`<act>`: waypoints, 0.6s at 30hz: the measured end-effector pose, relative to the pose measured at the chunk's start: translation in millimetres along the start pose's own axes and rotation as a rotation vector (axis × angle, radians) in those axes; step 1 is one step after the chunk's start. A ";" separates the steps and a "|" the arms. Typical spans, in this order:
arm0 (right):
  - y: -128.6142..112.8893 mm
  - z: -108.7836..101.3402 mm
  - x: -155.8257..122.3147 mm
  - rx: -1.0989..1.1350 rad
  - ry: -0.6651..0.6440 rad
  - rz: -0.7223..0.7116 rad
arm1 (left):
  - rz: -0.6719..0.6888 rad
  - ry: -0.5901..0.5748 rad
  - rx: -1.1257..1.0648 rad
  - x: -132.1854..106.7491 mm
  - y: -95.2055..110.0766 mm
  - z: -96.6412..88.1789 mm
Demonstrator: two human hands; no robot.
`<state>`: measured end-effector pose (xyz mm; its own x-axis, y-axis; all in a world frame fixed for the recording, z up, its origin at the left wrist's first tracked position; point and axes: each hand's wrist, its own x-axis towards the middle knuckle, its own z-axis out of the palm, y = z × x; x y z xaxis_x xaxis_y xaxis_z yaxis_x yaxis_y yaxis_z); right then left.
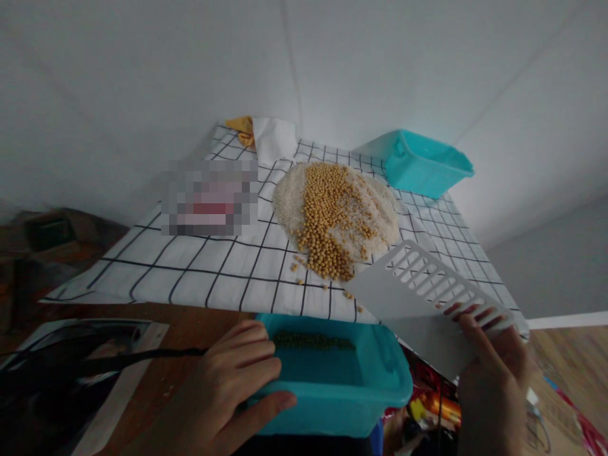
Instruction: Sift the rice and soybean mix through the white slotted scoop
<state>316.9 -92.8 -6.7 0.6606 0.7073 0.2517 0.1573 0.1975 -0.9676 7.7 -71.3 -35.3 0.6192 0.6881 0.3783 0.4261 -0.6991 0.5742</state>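
Note:
My left hand grips the near-left rim of a teal plastic basket held against the table's front edge; some greenish beans lie at its far inner side. My right hand holds a white slotted scoop by its slotted end, its flat blade pointing toward a heap of white rice mixed with yellow soybeans on the checked tablecloth. The blade tip sits just right of the heap's near edge. A few loose soybeans lie scattered near the cloth's front edge.
A second teal basket stands at the table's far right. White and yellow cloths lie at the back. A blurred patch covers something left of the heap. Dark objects and a wooden surface sit at lower left.

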 end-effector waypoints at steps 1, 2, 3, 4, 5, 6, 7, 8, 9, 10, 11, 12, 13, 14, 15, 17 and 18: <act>0.9 2.0 0.2 0.008 -0.015 -0.010 | -0.004 -0.006 -0.005 -0.4 -0.3 0.4; 2.2 4.6 0.5 0.017 -0.022 -0.028 | -0.008 -0.018 -0.010 -0.9 -0.6 0.8; 3.7 7.7 1.0 0.015 -0.031 -0.044 | -0.009 -0.031 -0.014 -1.5 -0.9 1.1; 5.3 11.3 1.6 0.002 -0.038 -0.053 | -0.007 -0.039 -0.016 -2.1 -1.0 1.4; 6.9 15.1 2.4 -0.011 -0.046 -0.053 | -0.006 -0.042 -0.018 -2.9 -1.1 1.6; 8.2 18.8 3.4 -0.018 -0.059 -0.043 | -0.008 -0.045 -0.019 -3.6 -1.2 2.0; 9.1 22.1 4.5 -0.019 -0.079 -0.028 | -0.012 -0.043 -0.020 -4.3 -1.2 2.3; 9.4 24.5 5.8 -0.012 -0.101 -0.014 | -0.020 -0.040 -0.018 -4.9 -1.1 2.7; 9.1 25.9 7.2 -0.002 -0.122 -0.001 | -0.031 -0.035 -0.016 -5.4 -1.1 3.2; 8.1 26.0 8.6 0.000 -0.148 0.016 | -0.038 -0.035 -0.019 -5.7 -1.2 3.6; 6.4 25.0 9.8 -0.013 -0.181 0.036 | -0.041 -0.038 -0.023 -5.8 -1.2 4.0; 4.2 23.1 10.9 -0.036 -0.215 0.058 | -0.042 -0.040 -0.028 -5.8 -1.3 4.3; 1.6 20.6 11.5 -0.063 -0.245 0.084 | -0.042 -0.043 -0.033 -5.6 -1.4 4.4; -1.2 18.1 11.6 -0.085 -0.268 0.107 | -0.041 -0.046 -0.037 -5.3 -1.5 4.5; -4.0 16.2 11.2 -0.101 -0.277 0.127 | -0.044 -0.046 -0.040 -5.0 -1.4 4.4; -8.8 15.2 8.4 -0.095 -0.245 0.137 | -0.046 -0.043 -0.042 -4.6 -0.9 3.7; -10.5 16.3 6.4 -0.082 -0.217 0.134 | -0.046 -0.042 -0.042 -4.4 -0.5 3.2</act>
<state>307.6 -79.3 5.4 0.5084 0.8539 0.1114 0.1439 0.0434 -0.9886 6.9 -74.6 -39.6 0.6268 0.7103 0.3203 0.4274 -0.6571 0.6209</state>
